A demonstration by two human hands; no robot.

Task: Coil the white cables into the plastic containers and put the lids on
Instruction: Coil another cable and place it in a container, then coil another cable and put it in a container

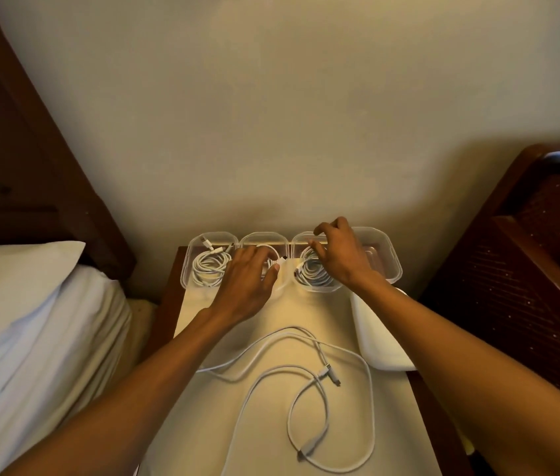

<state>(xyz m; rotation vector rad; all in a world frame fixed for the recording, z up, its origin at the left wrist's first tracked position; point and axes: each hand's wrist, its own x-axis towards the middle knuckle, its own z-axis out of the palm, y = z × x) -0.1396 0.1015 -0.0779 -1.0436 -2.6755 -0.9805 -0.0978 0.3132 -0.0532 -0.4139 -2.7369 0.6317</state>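
Several clear plastic containers stand in a row at the table's back edge. The leftmost container [192,269] holds a coiled white cable [208,266]. My left hand [246,283] lies over the second container [265,239], fingers spread on the cable inside, thumb beside a white connector [278,261]. My right hand [340,257] hovers over the third container [320,288], bent fingertips touching its coiled cable [311,273]. The fourth container [386,259], partly hidden behind my right hand, looks empty. Two loose white cables [306,376] sprawl on the table in front. No lid is on any container.
The narrow table [271,324] with a cream top stands against the wall. A flat white object [381,334] lies at its right edge under my right forearm. A bed with a white pillow [31,304] is on the left, dark wooden furniture [529,252] on the right.
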